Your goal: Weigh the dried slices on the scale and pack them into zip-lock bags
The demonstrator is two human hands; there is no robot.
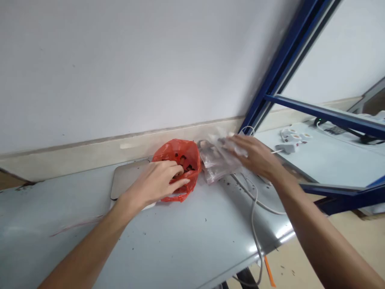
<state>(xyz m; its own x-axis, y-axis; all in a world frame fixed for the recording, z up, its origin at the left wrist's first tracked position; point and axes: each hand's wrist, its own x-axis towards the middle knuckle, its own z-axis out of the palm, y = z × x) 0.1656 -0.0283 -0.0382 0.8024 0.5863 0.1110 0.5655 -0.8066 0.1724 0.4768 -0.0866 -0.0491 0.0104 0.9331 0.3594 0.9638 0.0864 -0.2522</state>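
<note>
My left hand [162,176] rests at the near left rim of a red plastic bag [192,160]. Its fingers bend into the bag's mouth, with the thumb apart from them and touching the red plastic. Small dark and brownish pieces [183,160] show inside the bag. To the right, my right hand [252,152] has hold of a clear plastic bag [224,150], blurred by motion. Other clear bags [213,172] lie beneath it, against the red bag's right side; what they contain is hard to make out.
A silver, laptop-like slab [124,178] lies left of the red bag on the grey table [180,241]. A grey cable [254,224] runs over the front edge. Blue-framed glass [325,110] stands at the right, with white power strips [290,147] behind it. A wall closes the back.
</note>
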